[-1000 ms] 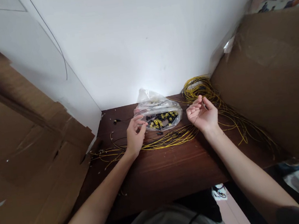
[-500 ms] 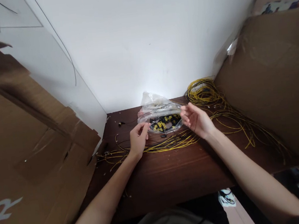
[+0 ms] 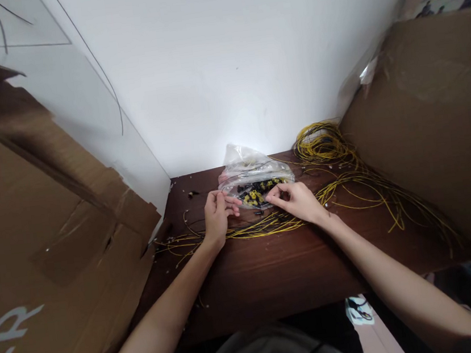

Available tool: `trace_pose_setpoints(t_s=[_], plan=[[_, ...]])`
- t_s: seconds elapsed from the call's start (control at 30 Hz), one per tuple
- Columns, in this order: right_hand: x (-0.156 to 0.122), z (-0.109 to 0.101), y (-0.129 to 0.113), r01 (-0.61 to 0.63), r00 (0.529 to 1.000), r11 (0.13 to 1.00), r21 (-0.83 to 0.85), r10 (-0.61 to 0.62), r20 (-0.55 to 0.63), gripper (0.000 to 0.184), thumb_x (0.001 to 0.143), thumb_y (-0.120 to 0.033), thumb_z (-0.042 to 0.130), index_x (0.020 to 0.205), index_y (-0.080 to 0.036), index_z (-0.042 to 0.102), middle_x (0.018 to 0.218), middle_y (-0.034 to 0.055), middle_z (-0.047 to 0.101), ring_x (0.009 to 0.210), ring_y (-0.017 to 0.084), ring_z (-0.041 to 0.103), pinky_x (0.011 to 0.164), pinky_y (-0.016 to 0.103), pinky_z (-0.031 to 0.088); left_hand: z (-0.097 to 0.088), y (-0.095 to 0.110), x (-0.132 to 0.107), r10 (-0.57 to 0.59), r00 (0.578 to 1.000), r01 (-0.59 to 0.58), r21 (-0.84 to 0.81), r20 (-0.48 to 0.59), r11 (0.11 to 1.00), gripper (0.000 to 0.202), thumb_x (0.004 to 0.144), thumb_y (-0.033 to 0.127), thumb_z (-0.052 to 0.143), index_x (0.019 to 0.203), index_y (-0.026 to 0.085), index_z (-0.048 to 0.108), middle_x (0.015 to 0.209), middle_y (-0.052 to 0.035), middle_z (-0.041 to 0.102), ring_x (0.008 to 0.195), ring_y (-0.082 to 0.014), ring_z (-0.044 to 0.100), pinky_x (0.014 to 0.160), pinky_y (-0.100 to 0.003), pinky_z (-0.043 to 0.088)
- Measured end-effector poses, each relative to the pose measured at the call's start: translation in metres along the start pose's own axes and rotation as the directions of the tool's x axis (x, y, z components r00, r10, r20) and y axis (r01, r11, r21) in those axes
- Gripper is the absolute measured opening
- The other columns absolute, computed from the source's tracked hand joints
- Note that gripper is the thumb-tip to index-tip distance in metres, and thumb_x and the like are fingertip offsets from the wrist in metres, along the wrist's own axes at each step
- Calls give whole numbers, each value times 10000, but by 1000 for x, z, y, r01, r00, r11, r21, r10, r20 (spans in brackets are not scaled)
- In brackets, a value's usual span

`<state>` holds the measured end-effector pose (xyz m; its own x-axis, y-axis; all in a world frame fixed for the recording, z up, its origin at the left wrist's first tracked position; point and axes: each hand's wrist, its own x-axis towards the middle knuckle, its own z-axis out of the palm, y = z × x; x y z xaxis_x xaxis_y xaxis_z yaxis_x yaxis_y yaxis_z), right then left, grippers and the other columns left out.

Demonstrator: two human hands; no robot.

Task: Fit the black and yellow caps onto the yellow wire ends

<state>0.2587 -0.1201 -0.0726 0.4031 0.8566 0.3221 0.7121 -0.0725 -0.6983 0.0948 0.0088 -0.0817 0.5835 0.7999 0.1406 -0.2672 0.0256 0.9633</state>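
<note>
A clear plastic bag (image 3: 241,171) lies on the dark wood table (image 3: 268,270), its front open on a pile of small black and yellow plastic parts (image 3: 254,198). At the bag's left edge is my left hand (image 3: 218,216), thumb and forefinger pinched together and the other fingers loosely out. What the pinch holds is too small to make out. My right hand (image 3: 301,200) reaches over the bag's front right, thumb and forefinger curled toward each other above the parts. Anything between those fingertips cannot be made out. Yellow and black wires (image 3: 263,229) run beneath both hands.
A coil of yellow wire (image 3: 319,143) sits at the back right, by a large cardboard box (image 3: 430,118). On the left stands another cardboard box (image 3: 54,239). The white wall (image 3: 221,63) rises behind the table. A small black connector (image 3: 192,194) lies left of the bag.
My right hand has moved left and down from the bag's right edge to the parts, its fingers curling in. My left hand has turned slightly, its lower fingers extending toward the bag.
</note>
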Motion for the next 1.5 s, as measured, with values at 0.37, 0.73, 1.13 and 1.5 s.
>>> trace_pose_setpoints(t_s=[0.37, 0.73, 1.13, 1.5], plan=[[-1, 5, -4, 121, 973, 982, 148, -147, 175, 162, 783, -268, 592, 880, -196, 701, 851, 41, 693, 717, 154, 584, 667, 296, 456, -1, 0, 1, -33, 999, 32, -12, -31, 999, 157, 902, 328, 410, 846, 189, 363, 638, -15, 658, 503, -106, 586, 506, -231, 498], [-1, 5, -4, 28, 966, 963, 269, -95, 239, 185, 743, -266, 631, 868, -146, 697, 788, 47, 666, 704, 149, 592, 690, 296, 476, -1, 4, 3, -74, 992, 64, -102, -100, 993, 112, 925, 265, 350, 846, 186, 354, 669, -45, 695, 551, -129, 633, 581, -297, 539], [4, -20, -3, -162, 980, 763, 626, 197, 13, 267, 720, -387, 670, 781, -127, 675, 477, -43, 484, 442, 64, 403, 459, 220, 333, -18, 16, 17, 70, 956, -113, -136, -286, 984, 115, 872, 285, 449, 835, 188, 400, 537, 22, 596, 460, -101, 516, 445, -191, 443], [9, -29, 7, -103, 911, 446, 889, 400, -95, 232, 690, -332, 714, 744, -122, 633, 409, -99, 294, 342, 18, 265, 346, 167, 169, -29, 10, 26, 97, 924, -142, -95, -370, 985, 74, 821, 225, 503, 796, 170, 461, 489, 79, 401, 429, -67, 369, 390, -149, 392]])
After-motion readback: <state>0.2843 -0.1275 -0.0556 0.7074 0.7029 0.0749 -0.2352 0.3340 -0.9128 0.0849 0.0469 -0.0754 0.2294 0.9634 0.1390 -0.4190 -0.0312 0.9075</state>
